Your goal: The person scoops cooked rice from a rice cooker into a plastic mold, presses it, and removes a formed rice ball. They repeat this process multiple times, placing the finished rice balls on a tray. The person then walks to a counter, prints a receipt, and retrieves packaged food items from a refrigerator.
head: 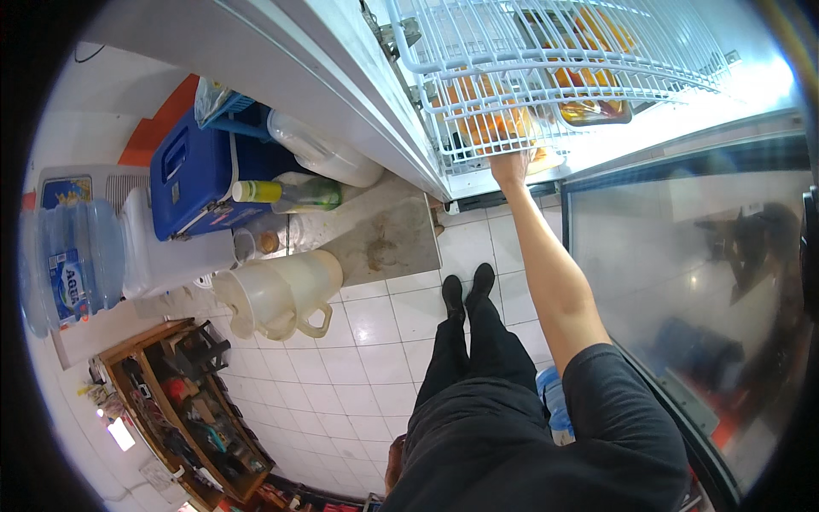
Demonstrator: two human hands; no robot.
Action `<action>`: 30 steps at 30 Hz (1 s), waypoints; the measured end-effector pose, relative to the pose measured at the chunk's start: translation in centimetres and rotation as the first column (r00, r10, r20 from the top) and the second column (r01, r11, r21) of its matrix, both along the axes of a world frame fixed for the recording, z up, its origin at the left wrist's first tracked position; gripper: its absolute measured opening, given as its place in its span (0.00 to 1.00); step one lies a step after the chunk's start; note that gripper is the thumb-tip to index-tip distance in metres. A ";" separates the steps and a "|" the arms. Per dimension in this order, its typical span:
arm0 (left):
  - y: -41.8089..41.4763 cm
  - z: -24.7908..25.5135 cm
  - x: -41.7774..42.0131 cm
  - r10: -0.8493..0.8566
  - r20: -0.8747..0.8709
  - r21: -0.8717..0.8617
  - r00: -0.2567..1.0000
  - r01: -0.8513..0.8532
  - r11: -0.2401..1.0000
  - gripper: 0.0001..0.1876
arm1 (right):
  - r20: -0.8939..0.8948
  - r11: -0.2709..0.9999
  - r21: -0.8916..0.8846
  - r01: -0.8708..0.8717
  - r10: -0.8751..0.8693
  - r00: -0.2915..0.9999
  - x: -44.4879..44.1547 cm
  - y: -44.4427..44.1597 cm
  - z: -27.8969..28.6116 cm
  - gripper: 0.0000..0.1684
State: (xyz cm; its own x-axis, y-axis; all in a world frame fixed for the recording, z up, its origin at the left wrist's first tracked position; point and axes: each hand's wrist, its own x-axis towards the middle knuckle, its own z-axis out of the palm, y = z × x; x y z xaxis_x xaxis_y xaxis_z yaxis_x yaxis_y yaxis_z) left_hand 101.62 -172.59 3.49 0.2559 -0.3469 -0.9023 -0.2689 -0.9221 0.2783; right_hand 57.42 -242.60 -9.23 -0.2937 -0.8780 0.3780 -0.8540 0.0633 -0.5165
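Note:
My right hand (514, 163) reaches under the wire shelves (563, 67) of a lit display refrigerator. It is at a clear plastic bag of orange-coloured food (489, 118), and the shelf wires partly cover both. Whether the fingers grip the bag cannot be made out. To the right of the bag, a clear-lidded tray of orange and reddish food (592, 96) shows through the wires. Down at my side, only part of my left hand (395, 462) shows beside my dark shirt, its fingers mostly hidden.
The glass door (678, 256) stands open on the right. At left, a counter (390, 243) carries stacked plastic pitchers (281, 291), a green-labelled bottle (288, 193) and a blue cooler box (192, 173). A large water bottle (558, 403) stands near my legs. A wooden shelf unit (185, 409) holds clutter.

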 end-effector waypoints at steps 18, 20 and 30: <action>-36.4 7.7 -14.0 -0.461 -0.262 -0.626 0.848 0.214 0.750 0.20 | 0.957 0.984 -0.084 -0.156 0.036 -0.287 -0.2 26.8 24.1 0.24; -41.0 13.2 -18.3 -0.497 -0.353 -0.730 0.793 0.099 0.676 0.20 | 0.964 0.968 -0.153 -0.199 0.102 -0.244 0.3 28.7 26.6 0.24; -40.6 21.7 -22.0 -0.422 -0.641 -0.715 0.642 -0.299 0.632 0.22 | 0.975 0.955 -0.185 -0.231 0.208 0.077 2.4 36.0 34.0 0.25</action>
